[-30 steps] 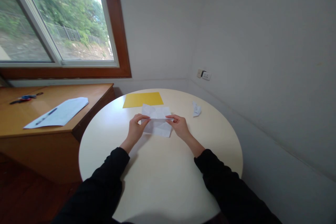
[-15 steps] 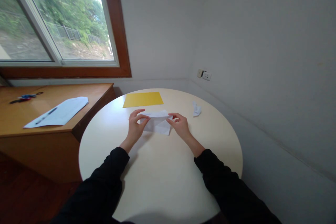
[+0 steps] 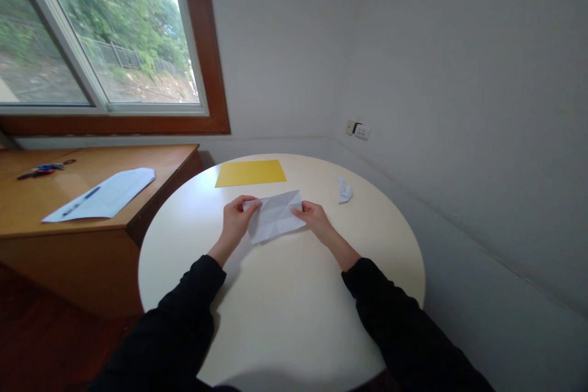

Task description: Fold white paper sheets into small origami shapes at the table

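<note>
- A creased white paper [image 3: 275, 215] is held near the centre of the frame, low over the round bench [image 3: 285, 312], with its near edge at or just above the surface.
- The left hand [image 3: 235, 220] is closed on the paper's left edge, thumb and fingertips pinching it; the right hand [image 3: 313, 217] is closed likewise on the right edge.
- The sheet appears opened out, with several fold lines crossing it; it is tilted slightly, its left corner lower in the frame.
- For a clean fold, both edges would best be kept level and the sheet laid flat on the bench before any crease is pressed.
- An existing crease line is judged the best guide; corners should be matched first, then the fold run from the middle outward with a fingertip.
- A light pinch is advised, since thin paper is easily torn or wrinkled by pulling.
- A yellow sheet [image 3: 250, 173] lies flat just above the hands in the frame, apart from the white paper.
- A crumpled scrap [image 3: 344, 190] rests to the right of centre, near the right hand but untouched.
</note>
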{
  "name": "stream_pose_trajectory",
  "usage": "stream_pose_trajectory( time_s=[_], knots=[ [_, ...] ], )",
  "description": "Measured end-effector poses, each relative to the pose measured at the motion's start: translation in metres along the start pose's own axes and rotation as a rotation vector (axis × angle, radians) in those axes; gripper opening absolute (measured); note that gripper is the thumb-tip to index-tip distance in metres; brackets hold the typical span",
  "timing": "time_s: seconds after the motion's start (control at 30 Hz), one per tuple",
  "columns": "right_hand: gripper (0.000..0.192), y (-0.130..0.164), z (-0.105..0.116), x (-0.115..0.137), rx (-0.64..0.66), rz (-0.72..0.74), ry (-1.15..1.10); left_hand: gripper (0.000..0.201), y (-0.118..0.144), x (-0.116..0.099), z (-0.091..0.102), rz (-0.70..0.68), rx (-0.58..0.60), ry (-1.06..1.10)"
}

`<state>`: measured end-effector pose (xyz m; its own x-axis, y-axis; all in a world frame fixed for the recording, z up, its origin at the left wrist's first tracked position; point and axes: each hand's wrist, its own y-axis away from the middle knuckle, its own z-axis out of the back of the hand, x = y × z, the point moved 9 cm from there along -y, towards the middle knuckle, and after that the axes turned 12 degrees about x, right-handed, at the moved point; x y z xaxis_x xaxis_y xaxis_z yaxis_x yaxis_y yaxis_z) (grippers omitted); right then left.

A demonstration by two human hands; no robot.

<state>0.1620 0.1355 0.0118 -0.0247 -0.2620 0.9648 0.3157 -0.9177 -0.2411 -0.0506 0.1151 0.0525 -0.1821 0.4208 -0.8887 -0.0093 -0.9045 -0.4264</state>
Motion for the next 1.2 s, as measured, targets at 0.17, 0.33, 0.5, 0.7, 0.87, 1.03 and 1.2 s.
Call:
stream_pose_trajectory(
  time_s=[0.17, 0.33, 0.5, 0.7, 0.87, 1.03, 1.2],
  knots=[
    [0.036, 0.003, -0.009, -0.001, 0.049, -0.049, -0.162, 0.047, 0.002, 0.015, 0.002, 0.135, -0.018, 0.154],
    [0.036, 0.004, -0.002, -0.001, -0.030, -0.031, -0.214, 0.056, 0.002, 0.033, -0.020, 0.294, 0.162, 0.450],
    [0.037, 0.002, 0.007, -0.006, -0.105, -0.011, -0.253, 0.039, 0.015, 0.044, -0.045, 0.487, 0.431, 0.477],
    [0.037, 0.002, 0.008, -0.007, -0.124, -0.021, -0.294, 0.037, 0.023, 0.036, -0.054, 0.506, 0.520, 0.488],
    [0.038, 0.002, -0.007, -0.007, 0.009, -0.056, -0.334, 0.034, 0.020, 0.035, -0.050, 0.471, 0.472, 0.470],
    [0.034, 0.002, -0.012, -0.010, 0.071, -0.056, -0.334, 0.036, 0.018, 0.033, -0.049, 0.434, 0.466, 0.518],
    [0.032, 0.000, -0.012, -0.010, 0.077, -0.051, -0.330, 0.032, 0.016, 0.035, -0.048, 0.433, 0.474, 0.525]
  ],
)
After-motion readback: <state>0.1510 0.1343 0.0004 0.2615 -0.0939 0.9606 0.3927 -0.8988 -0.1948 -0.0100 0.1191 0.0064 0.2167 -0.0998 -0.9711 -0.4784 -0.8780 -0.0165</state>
